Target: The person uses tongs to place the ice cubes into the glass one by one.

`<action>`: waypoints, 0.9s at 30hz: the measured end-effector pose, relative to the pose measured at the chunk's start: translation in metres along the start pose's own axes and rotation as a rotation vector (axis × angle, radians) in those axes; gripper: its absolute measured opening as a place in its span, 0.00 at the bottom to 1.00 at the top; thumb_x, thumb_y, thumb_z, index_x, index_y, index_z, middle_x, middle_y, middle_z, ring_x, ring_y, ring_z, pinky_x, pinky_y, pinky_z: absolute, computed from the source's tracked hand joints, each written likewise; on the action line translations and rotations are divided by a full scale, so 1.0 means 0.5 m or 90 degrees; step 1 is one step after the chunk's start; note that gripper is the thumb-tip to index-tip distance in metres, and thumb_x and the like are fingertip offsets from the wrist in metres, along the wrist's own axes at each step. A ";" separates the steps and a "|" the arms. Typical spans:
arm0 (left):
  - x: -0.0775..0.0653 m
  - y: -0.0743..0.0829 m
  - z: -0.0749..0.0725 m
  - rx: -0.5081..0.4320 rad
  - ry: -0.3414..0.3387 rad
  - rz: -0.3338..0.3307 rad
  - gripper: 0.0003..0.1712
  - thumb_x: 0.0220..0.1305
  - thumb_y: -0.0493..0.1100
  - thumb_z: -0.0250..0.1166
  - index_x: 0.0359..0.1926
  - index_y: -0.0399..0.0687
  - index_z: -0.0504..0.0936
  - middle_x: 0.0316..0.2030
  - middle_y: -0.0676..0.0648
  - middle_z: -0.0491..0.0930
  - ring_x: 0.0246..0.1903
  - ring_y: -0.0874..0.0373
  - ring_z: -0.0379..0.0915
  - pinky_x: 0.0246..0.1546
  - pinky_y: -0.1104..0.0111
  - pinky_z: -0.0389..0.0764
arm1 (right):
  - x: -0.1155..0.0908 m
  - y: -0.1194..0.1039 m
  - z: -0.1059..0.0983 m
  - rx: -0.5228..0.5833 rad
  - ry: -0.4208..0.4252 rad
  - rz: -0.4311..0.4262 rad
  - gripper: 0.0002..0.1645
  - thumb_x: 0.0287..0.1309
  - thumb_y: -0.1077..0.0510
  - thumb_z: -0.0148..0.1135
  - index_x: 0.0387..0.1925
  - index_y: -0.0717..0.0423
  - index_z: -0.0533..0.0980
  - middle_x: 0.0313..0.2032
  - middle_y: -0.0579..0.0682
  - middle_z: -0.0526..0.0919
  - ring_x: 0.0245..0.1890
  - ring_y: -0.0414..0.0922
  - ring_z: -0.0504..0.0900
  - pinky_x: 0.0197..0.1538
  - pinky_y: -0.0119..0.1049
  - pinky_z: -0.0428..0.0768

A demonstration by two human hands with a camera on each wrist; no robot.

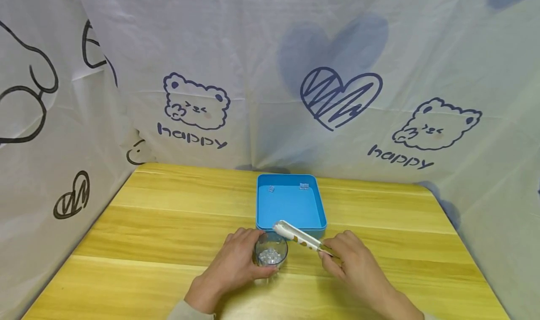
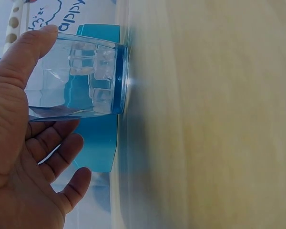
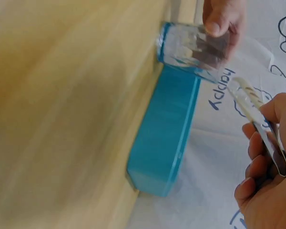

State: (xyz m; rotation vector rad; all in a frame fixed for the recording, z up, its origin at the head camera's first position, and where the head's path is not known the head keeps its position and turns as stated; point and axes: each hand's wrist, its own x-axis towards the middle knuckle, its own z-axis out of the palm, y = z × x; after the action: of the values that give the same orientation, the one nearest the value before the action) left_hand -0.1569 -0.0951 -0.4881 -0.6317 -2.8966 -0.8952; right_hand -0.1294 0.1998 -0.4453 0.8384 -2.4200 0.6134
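Note:
My left hand [image 1: 238, 256] holds a clear drinking glass [image 2: 47, 81] around its side, thumb on one side and fingers on the other. The glass stands upright on the table, with several clear cubes [image 1: 270, 256] at its bottom. In my right hand [image 1: 356, 264] is a pair of tongs [image 1: 297, 235], white with brown spots at the front and metal at the back. Their tips are over the near edge of a blue tray [image 1: 291, 212], just above the glass rim; I cannot tell whether they grip anything. Two clear cubes [image 1: 303, 186] lie toward the tray's far side.
The wood-grain table [image 1: 190, 203] extends to both sides of the tray. A white cloth [image 1: 261, 76] with bear and heart drawings hangs behind it and along the left and right sides. The tray's raised wall [image 3: 162, 129] stands just beyond the glass.

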 end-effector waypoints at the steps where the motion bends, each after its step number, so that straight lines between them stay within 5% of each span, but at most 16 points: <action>1: 0.000 0.000 0.000 0.002 0.001 0.001 0.47 0.49 0.67 0.81 0.65 0.48 0.79 0.55 0.51 0.84 0.56 0.56 0.74 0.59 0.55 0.74 | -0.005 -0.001 0.004 0.010 0.006 -0.018 0.03 0.62 0.59 0.72 0.36 0.49 0.83 0.30 0.33 0.78 0.34 0.31 0.68 0.34 0.23 0.71; 7: -0.001 0.001 0.000 0.006 0.003 0.001 0.47 0.49 0.67 0.81 0.64 0.49 0.79 0.54 0.51 0.84 0.55 0.57 0.75 0.58 0.56 0.74 | -0.023 0.001 0.025 0.044 0.033 -0.080 0.04 0.71 0.55 0.66 0.38 0.49 0.84 0.32 0.35 0.80 0.34 0.33 0.70 0.36 0.21 0.70; 27: -0.002 0.003 -0.002 0.007 0.008 0.012 0.44 0.49 0.67 0.81 0.62 0.49 0.80 0.51 0.53 0.84 0.50 0.58 0.74 0.55 0.58 0.74 | -0.037 0.002 0.045 0.058 0.014 -0.059 0.06 0.63 0.60 0.71 0.40 0.47 0.84 0.34 0.35 0.81 0.34 0.32 0.71 0.35 0.20 0.70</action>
State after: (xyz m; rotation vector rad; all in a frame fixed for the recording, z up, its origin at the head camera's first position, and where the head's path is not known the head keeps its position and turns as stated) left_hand -0.1557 -0.0949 -0.4867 -0.6485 -2.8779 -0.8782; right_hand -0.1243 0.1961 -0.4737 0.9710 -2.3336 0.6977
